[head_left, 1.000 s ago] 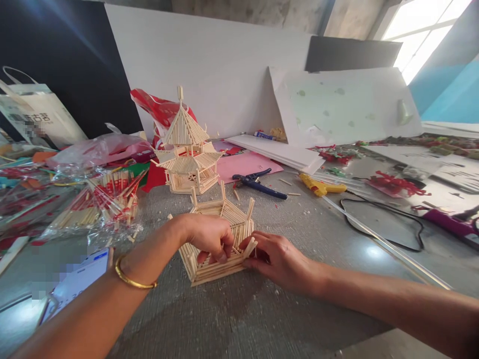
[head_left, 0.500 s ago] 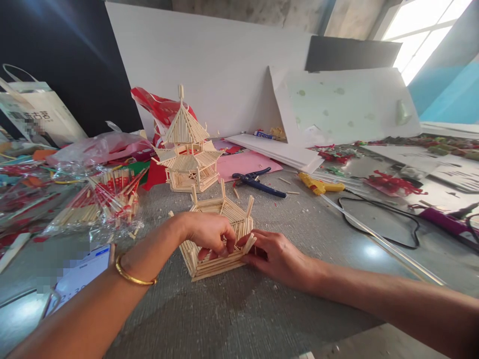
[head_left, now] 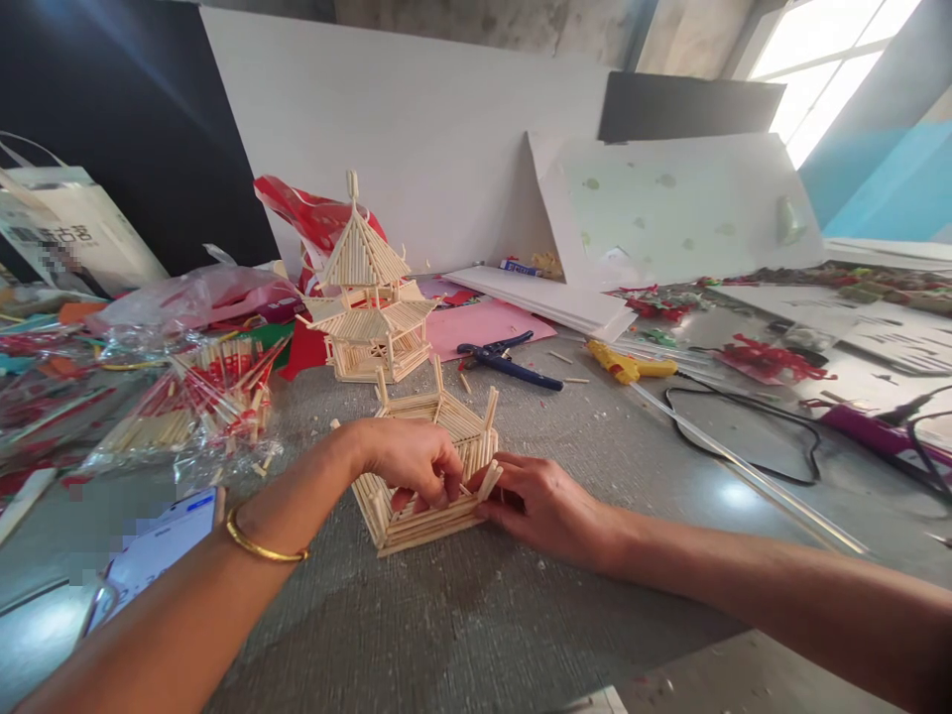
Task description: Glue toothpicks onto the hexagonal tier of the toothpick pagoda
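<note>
Stick base sits just below the picture's centre; I see almost no change. Left hand stays bunched inside, its hold hidden from me; right hand still pinches the lower-right corner, keeping work there.

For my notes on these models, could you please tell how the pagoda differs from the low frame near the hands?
The pagoda rises in tiers to a pointed roof; the low frame is roofless, with posts standing at corners.
The pagoda stands farther back, untouched; the low frame is nearer, the left hand reaching in and the right hand at a corner.
Both are built from pale sticks.
</note>
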Tool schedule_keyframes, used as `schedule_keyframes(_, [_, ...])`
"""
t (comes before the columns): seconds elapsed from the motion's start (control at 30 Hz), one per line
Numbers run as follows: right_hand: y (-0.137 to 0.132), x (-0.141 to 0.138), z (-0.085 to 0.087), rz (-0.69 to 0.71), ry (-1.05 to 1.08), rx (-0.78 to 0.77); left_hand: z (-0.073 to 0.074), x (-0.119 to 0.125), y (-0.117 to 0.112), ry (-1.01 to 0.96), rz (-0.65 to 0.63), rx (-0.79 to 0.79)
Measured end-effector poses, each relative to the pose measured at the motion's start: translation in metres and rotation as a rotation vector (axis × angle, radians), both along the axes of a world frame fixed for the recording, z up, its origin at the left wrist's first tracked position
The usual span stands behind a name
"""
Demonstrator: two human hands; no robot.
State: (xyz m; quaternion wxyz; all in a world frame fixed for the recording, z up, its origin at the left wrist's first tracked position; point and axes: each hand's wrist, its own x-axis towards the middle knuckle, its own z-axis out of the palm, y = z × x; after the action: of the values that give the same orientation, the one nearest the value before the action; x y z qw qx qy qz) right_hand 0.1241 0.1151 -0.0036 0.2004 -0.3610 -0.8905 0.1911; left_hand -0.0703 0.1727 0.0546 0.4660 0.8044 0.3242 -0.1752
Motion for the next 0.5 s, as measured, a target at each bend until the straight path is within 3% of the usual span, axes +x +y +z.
schedule_keyframes(0.5, [-0.0002,-0.0009,0.0011,0.000,0.002,0.000,-0.0022,-0.0029,0.0020,-0.035,0.006,-0.007])
